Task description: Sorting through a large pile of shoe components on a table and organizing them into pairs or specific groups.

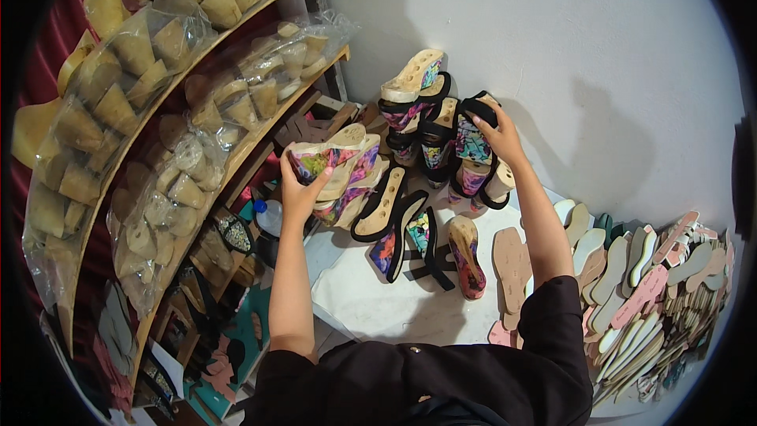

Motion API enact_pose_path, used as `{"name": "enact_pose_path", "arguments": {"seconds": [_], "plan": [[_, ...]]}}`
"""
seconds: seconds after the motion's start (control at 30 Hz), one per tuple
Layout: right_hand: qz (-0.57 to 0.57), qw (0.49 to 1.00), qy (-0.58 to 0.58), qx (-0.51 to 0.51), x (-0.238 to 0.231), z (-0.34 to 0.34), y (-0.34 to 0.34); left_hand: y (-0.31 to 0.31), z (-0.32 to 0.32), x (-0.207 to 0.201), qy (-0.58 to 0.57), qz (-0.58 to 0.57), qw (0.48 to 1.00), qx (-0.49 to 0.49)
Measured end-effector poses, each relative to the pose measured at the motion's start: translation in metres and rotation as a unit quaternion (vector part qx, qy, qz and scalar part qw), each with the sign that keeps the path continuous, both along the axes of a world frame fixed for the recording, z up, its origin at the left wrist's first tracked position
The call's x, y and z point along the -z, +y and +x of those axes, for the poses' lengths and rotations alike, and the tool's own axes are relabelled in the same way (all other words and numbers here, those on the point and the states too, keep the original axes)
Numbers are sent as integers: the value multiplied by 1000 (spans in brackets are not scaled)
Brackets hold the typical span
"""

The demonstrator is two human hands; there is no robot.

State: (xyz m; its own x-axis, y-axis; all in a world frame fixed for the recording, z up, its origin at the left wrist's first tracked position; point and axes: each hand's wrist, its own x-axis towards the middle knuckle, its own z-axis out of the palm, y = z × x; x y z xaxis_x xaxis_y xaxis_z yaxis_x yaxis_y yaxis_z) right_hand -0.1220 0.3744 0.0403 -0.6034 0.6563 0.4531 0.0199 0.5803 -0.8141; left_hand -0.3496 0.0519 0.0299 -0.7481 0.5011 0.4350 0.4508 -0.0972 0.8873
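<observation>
My left hand [300, 196] is closed round a floral wedge sole [313, 162] at the top of a stack of pale-topped floral wedges on the left. At the back right, my right hand [501, 134] grips a black-edged floral wedge sole [472, 144], which rests on other wedges. Between my hands stands a pile of black-trimmed wedges [435, 146], with a pale wedge [414, 79] on top. Nearer me lie a black-rimmed wedge [384, 207], another with a blue and orange side [384, 254], and a single floral wedge [469, 259]. My fingers partly cover what they hold.
Shelves [236, 154] along the left carry plastic bags of wooden wedge heels [118, 110]. A blue-capped bottle [268, 217] stands beside the white table [339, 280]. Pink-brown insoles [512, 264] and a large pile of flat soles [631, 292] lie at the right, near the wall.
</observation>
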Motion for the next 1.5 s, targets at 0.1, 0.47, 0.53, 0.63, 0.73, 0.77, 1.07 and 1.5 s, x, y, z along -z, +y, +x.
{"name": "enact_pose_path", "arguments": {"seconds": [0.1,0.47,0.53,0.63,0.73,0.77,1.07,1.5], "plan": [[20,999,-20,34,3,8,-2,-3,-3,10,19,-4,999,-42],[64,993,-25,91,14,20,-5,-6,-22,10,-48,-1,998,-33],[69,993,-27,92,11,18,-5,-6,-25,7,-40,0,998,-43],[57,992,-47,100,-5,18,-19,-6,-30,7,-61,15,998,15],[70,990,-37,119,-10,21,-36,-4,-28,10,4,7,1000,19],[48,991,-34,124,-17,22,-51,-5,-27,9,10,11,1000,14],[67,990,46,114,-21,44,-133,-11,-27,-12,58,-45,991,110],[108,982,-31,151,-2,57,-201,-17,-38,-22,124,40,985,109]]}}
